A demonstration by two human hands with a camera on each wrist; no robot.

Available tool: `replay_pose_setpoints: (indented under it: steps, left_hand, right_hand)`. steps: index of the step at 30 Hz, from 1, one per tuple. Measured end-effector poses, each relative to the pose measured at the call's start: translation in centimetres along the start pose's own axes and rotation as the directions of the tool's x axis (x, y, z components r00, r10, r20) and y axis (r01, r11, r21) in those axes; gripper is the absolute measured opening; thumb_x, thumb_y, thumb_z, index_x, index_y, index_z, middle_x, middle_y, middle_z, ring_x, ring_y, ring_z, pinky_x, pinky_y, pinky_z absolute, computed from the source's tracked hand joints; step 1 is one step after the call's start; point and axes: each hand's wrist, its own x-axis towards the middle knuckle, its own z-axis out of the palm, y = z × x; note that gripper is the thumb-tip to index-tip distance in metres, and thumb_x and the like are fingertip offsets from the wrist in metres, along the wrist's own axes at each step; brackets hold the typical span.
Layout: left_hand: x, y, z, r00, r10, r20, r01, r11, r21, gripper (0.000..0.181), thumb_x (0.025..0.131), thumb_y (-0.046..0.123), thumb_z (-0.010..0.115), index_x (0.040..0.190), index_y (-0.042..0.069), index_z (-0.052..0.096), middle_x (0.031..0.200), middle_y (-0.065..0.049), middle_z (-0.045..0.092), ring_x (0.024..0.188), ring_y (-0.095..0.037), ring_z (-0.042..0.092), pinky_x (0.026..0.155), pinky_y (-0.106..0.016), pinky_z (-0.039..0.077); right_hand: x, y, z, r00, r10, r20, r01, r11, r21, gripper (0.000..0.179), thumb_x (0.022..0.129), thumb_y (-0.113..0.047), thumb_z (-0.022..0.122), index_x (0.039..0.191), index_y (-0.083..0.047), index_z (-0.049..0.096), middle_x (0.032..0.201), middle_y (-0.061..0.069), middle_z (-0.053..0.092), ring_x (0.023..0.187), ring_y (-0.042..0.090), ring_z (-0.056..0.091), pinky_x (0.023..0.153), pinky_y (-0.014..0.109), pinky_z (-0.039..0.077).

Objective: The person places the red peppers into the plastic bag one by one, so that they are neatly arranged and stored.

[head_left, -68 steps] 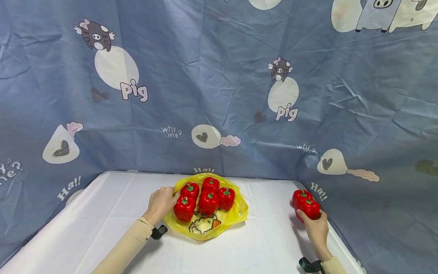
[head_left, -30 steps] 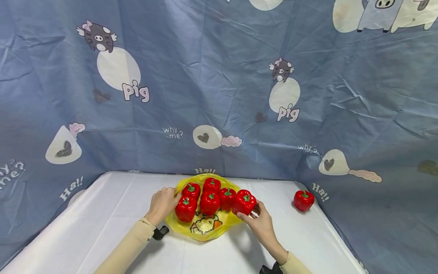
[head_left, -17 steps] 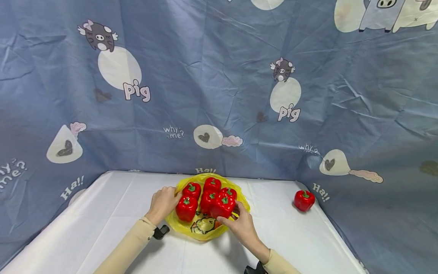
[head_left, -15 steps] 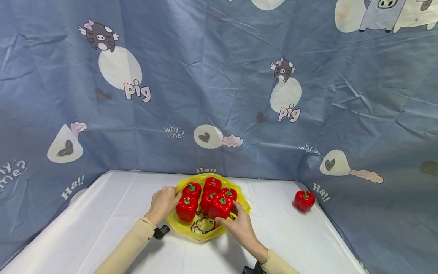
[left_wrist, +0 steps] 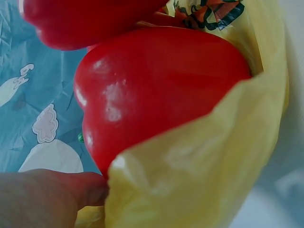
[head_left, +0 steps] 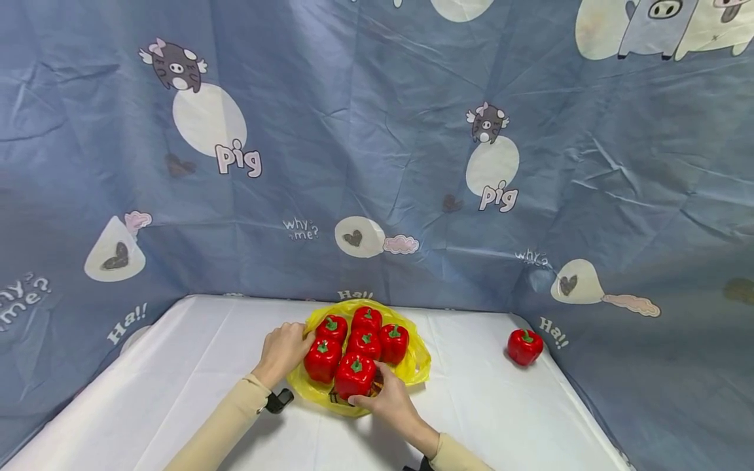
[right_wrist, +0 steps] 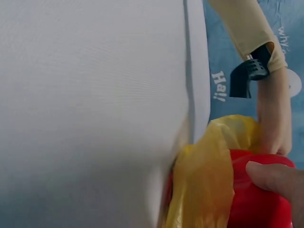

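A yellow plastic bag (head_left: 421, 366) lies spread on the table with several red bell peppers (head_left: 322, 360) in it. My left hand (head_left: 283, 353) pinches the bag's left rim; in the left wrist view the thumb (left_wrist: 88, 187) presses on the yellow film beside a large red pepper (left_wrist: 156, 90). My right hand (head_left: 389, 400) holds one bell pepper (head_left: 355, 377) between thumb and fingers at the bag's front, over its printed picture. From the right wrist, the thumb (right_wrist: 270, 176) lies on that pepper's side, and most of the other fingers are hidden.
One more red bell pepper (head_left: 524, 347) stands alone at the table's right edge. A white cloth covers the table (head_left: 471, 405). Behind and beside it hangs a blue printed curtain (head_left: 412, 163).
My right hand has taken one bell pepper from the pair at the right, carried it left over the bag and lowered it at the front. My left hand has stayed on the rim.
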Motion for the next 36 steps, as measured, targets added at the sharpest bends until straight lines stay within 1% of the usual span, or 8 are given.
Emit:
replay_pose_setpoints:
  steps: [4,8,13,23,31,36]
  left_hand:
    - [0.0,0.0,0.1,1.0,0.005,-0.005,-0.004,1.0,0.011,0.037,0.089,0.016,0.061,0.056,0.013,0.045,0.05,0.003,0.036,0.043,-0.013,0.038,0.041,-0.026,0.028]
    - [0.0,0.1,0.1,1.0,0.01,-0.017,-0.01,1.0,0.018,0.037,0.089,0.016,0.061,0.056,0.013,0.045,0.05,0.003,0.037,0.044,-0.013,0.039,0.042,-0.026,0.029]
    - [0.1,0.1,0.0,0.999,0.02,-0.028,-0.02,1.0,0.023,0.038,0.089,0.016,0.061,0.055,0.014,0.045,0.049,0.003,0.036,0.043,-0.013,0.039,0.041,-0.026,0.029]
    - [0.2,0.1,0.0,1.0,0.013,-0.013,-0.013,1.0,0.022,0.038,0.089,0.016,0.06,0.055,0.013,0.044,0.05,0.003,0.034,0.043,-0.013,0.037,0.041,-0.026,0.028]
    - [0.3,-0.1,0.0,1.0,0.013,-0.022,-0.012,1.0,0.025,0.038,0.089,0.017,0.06,0.055,0.013,0.045,0.05,0.003,0.035,0.042,-0.012,0.037,0.04,-0.026,0.028]
    - [0.2,-0.1,0.0,1.0,0.003,-0.019,-0.003,1.0,0.02,0.037,0.089,0.017,0.06,0.055,0.013,0.045,0.05,0.003,0.035,0.043,-0.013,0.037,0.04,-0.026,0.028]
  right_hand:
    - [-0.2,0.3,0.5,0.999,-0.012,0.046,0.011,1.0,0.006,0.079,0.07,-0.024,0.086,0.13,0.007,0.046,0.124,0.019,0.061,0.115,0.033,0.059,0.096,0.045,0.047]
    - [-0.3,0.5,0.7,0.998,-0.007,0.069,0.008,1.0,-0.005,0.077,0.072,-0.026,0.085,0.131,0.005,0.047,0.125,0.016,0.061,0.118,0.031,0.058,0.099,0.047,0.044]
    - [-0.2,0.5,0.7,0.998,-0.001,0.07,0.002,1.0,-0.022,0.078,0.072,-0.029,0.085,0.132,0.003,0.047,0.126,0.015,0.061,0.119,0.03,0.058,0.1,0.047,0.044]
    - [-0.1,0.7,0.4,0.997,0.036,0.075,-0.034,0.999,-0.033,0.08,0.071,-0.035,0.085,0.132,0.001,0.048,0.128,0.015,0.06,0.121,0.03,0.056,0.102,0.048,0.043]
    - [-0.4,0.7,-0.1,0.998,0.023,0.054,-0.023,1.0,-0.008,0.082,0.071,-0.032,0.085,0.133,0.005,0.046,0.121,0.015,0.062,0.114,0.03,0.059,0.097,0.046,0.047]
    - [-0.5,0.9,-0.3,0.999,0.019,0.046,-0.019,1.0,0.002,0.083,0.072,-0.033,0.085,0.133,0.006,0.045,0.121,0.015,0.061,0.113,0.03,0.059,0.096,0.045,0.047]
